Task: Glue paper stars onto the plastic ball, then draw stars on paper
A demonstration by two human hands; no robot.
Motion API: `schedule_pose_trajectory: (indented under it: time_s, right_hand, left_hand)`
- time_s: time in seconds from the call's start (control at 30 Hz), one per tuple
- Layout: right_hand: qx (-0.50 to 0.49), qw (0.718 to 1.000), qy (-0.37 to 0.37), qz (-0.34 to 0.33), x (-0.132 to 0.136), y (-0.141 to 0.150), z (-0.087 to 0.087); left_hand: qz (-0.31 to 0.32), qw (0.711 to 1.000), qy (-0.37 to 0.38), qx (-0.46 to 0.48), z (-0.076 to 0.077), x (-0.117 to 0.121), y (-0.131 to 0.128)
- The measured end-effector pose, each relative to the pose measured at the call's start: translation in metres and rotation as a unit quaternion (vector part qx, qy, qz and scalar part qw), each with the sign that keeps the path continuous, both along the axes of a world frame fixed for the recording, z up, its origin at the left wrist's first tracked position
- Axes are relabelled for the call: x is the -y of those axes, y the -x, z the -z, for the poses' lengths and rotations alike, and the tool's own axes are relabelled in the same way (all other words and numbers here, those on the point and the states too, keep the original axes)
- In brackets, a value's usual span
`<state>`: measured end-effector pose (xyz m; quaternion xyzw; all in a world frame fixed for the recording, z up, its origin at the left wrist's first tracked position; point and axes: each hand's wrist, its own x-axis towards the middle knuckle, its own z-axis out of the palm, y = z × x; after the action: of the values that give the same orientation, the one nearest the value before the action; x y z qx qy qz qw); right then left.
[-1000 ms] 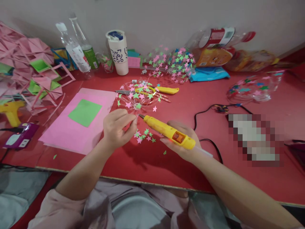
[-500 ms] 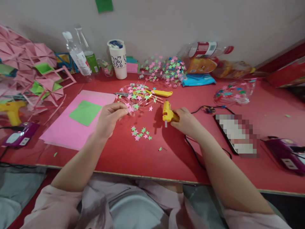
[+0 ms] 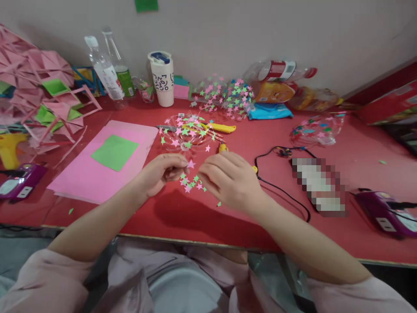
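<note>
A small pink paper star (image 3: pixel 190 164) is pinched between the thumb and forefinger of my left hand (image 3: pixel 159 174). My right hand (image 3: pixel 233 182) is just to its right, fingers curled toward the thumb; whatever they may hold is too small to make out. Behind my right hand lies a yellow glue gun (image 3: pixel 223 148), mostly hidden by it. Loose pink and green stars (image 3: pixel 187 188) are scattered on the red table (image 3: pixel 182 217) below my hands. Beyond them sits a clear plastic piece (image 3: pixel 185 132) dotted with stars.
Pink sheets (image 3: pixel 74 174) with a green square (image 3: pixel 115 152) lie left. A yellow cutter (image 3: pixel 223 128) is behind the clear piece. A tumbler (image 3: pixel 163 82), bottles (image 3: pixel 109 80) and star-covered clear pieces (image 3: pixel 239 98) line the wall. A black cable (image 3: pixel 286 187) and purple power strip (image 3: pixel 384 213) are right.
My right hand has let go of the glue gun, now lying on the table, and moved left beside my left hand. My left hand has shifted right and the pink star shows in it.
</note>
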<state>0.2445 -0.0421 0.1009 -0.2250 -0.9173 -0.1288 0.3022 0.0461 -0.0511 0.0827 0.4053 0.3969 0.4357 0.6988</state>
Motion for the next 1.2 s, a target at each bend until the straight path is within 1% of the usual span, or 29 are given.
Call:
schedule_pose_trajectory:
  time_s: [0.07, 0.13, 0.23, 0.43, 0.53, 0.67, 0.73, 0.77, 0.8, 0.83, 0.87, 0.9, 0.93, 0.97, 1.0, 1.03, 1.07, 1.13, 1.2]
  right_hand:
    - [0.021, 0.998, -0.051, -0.004, 0.0, 0.008, 0.001]
    - [0.029, 0.997, -0.071, -0.007, -0.002, 0.011, 0.005]
    - [0.021, 0.997, -0.078, -0.011, -0.005, 0.013, 0.008]
    - [0.018, 0.997, -0.078, -0.019, -0.006, 0.017, 0.007]
    - [0.016, 0.997, -0.078, -0.023, -0.006, 0.019, 0.009]
    - [0.016, 0.998, -0.059, -0.028, -0.007, 0.02, 0.014]
    - [0.005, 0.999, -0.033, -0.025, -0.01, 0.019, 0.015]
    - [-0.009, 1.0, -0.012, -0.022, -0.012, 0.019, 0.016]
    - [-0.025, 0.999, 0.014, -0.016, -0.015, 0.019, 0.016]
    - [-0.042, 0.998, 0.041, -0.007, -0.018, 0.019, 0.017]
    - [-0.057, 0.996, 0.067, 0.004, -0.02, 0.019, 0.018]
    - [-0.068, 0.994, 0.088, 0.015, -0.023, 0.02, 0.019]
    - [-0.074, 0.992, 0.103, 0.026, -0.025, 0.021, 0.02]
    - [-0.076, 0.99, 0.112, 0.035, -0.027, 0.022, 0.021]
    - [-0.076, 0.99, 0.116, 0.041, -0.028, 0.023, 0.023]
    - [-0.076, 0.99, 0.115, 0.043, -0.029, 0.024, 0.024]
    - [-0.075, 0.99, 0.111, 0.044, -0.029, 0.025, 0.026]
    - [-0.07, 0.992, 0.096, 0.045, -0.028, 0.026, 0.028]
    - [-0.066, 0.993, 0.082, 0.045, -0.029, 0.027, 0.03]
  left_hand:
    - [0.008, 1.0, 0.02, 0.013, 0.001, 0.002, -0.001]
    - [0.01, 0.999, 0.036, 0.019, 0.002, 0.004, -0.001]
    - [0.005, 0.999, 0.05, 0.021, 0.004, 0.005, 0.001]
    - [-0.002, 0.997, 0.066, 0.026, 0.008, 0.007, 0.003]
    - [0.0, 0.998, 0.062, 0.018, 0.009, 0.008, 0.003]
    - [-0.005, 0.998, 0.057, -0.008, 0.011, 0.007, 0.003]
    - [-0.014, 0.998, 0.024, -0.057, 0.012, 0.006, 0.004]
    - [-0.029, 0.994, -0.018, -0.107, 0.012, 0.006, 0.005]
    - [-0.055, 0.98, -0.081, -0.174, 0.013, 0.005, 0.006]
    - [-0.088, 0.95, -0.163, -0.253, 0.014, 0.005, 0.007]
    - [-0.123, 0.9, -0.251, -0.335, 0.015, 0.004, 0.008]
    - [-0.152, 0.836, -0.334, -0.408, 0.017, 0.003, 0.008]
    - [-0.172, 0.769, -0.401, -0.467, 0.02, 0.002, 0.008]
    - [-0.182, 0.713, -0.446, -0.51, 0.023, 0.001, 0.008]
    - [-0.185, 0.672, -0.473, -0.539, 0.026, 0.0, 0.007]
    - [-0.188, 0.646, -0.486, -0.558, 0.029, -0.001, 0.006]
    - [-0.193, 0.631, -0.49, -0.569, 0.032, -0.002, 0.005]
    - [-0.207, 0.622, -0.487, -0.577, 0.036, -0.003, 0.003]
    - [-0.215, 0.625, -0.478, -0.579, 0.038, -0.005, 0.001]
